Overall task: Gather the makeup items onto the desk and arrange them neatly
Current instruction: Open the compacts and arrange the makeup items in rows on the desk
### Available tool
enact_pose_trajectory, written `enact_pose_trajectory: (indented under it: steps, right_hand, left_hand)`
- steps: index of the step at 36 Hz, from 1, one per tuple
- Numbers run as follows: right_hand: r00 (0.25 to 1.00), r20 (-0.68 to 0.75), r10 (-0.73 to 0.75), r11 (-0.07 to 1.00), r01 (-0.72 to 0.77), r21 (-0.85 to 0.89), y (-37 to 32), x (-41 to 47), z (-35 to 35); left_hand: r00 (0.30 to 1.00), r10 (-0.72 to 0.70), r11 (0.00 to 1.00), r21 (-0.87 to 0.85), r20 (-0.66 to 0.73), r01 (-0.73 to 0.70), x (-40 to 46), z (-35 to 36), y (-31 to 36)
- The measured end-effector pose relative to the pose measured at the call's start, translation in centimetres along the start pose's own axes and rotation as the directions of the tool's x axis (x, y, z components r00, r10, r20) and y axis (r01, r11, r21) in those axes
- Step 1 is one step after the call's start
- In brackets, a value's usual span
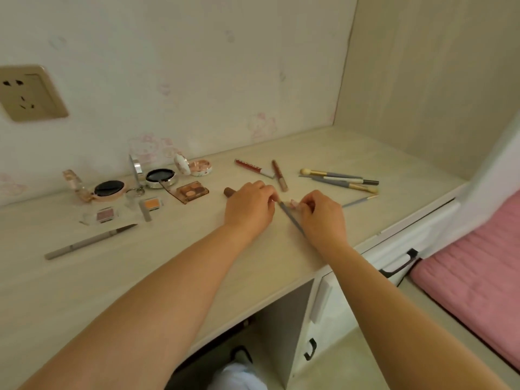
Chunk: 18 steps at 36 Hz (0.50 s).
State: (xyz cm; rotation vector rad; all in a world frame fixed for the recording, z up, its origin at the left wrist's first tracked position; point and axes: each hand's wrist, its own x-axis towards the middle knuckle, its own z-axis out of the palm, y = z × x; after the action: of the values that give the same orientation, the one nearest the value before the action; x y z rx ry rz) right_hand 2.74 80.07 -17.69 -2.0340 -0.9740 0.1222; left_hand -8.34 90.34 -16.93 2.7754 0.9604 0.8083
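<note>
Both hands meet mid-desk [168, 263]. My left hand [249, 208] lies over a brown tube [229, 191] and its fingertips touch the top end of a thin grey pencil [291, 218]. My right hand [320, 218] grips that pencil together with a small pink-white item [292, 204]. Two red lip glosses [253, 167] [279, 175] lie behind the hands. Several brushes [340, 180] lie to the right. Compacts [160, 177] [108, 190], an eyeshadow palette [192, 191], small pans [152, 205] [104, 215] and a grey liner pen [90, 242] are at the left.
A wall socket [29, 92] is at the upper left. A perfume bottle [76, 184] and an open round case [194, 166] stand by the wall. White drawers [399, 260] with black handles sit under the desk's right end, beside a pink mattress [478, 277].
</note>
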Motion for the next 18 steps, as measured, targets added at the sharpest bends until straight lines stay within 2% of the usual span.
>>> enact_pose_trajectory:
  steps: [11, 15, 18]
  right_hand:
    - [0.991, -0.1, -0.089, 0.995, 0.085, -0.045, 1.6, 2.2, -1.7]
    - [0.989, -0.141, -0.042, 0.995, 0.029, -0.096, 2.8, 4.0, -2.5]
    - [0.974, -0.226, 0.003, 0.994, -0.027, -0.102, 4.1, 5.9, -3.6]
  left_hand:
    - [0.993, -0.09, 0.995, -0.039, 0.07, 0.093, 2.3, 1.9, 2.1]
    - [0.992, -0.097, 0.991, -0.081, 0.082, 0.104, 4.1, 2.3, 3.1]
    - [0.995, -0.029, 0.994, -0.098, 0.091, 0.038, 6.1, 3.2, 4.2]
